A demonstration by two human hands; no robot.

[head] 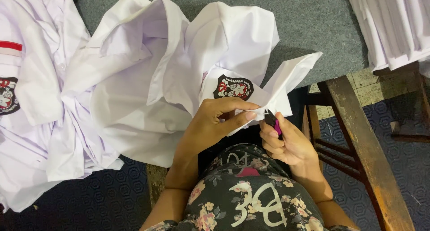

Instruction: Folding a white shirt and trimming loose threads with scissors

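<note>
A white shirt (161,74) with a dark embroidered badge (233,87) on its pocket lies crumpled over my lap. My left hand (215,123) pinches a fold of its fabric just below the badge. My right hand (284,143) is closed around a small cutting tool with a pink handle (273,122), whose tip touches the pinched fabric edge.
More white shirts (31,87) with badges are heaped at the left on the dark patterned floor. A stack of folded white cloth (394,25) rests at the upper right. A worn wooden bench frame (358,137) runs along the right. Grey carpet (313,16) lies beyond.
</note>
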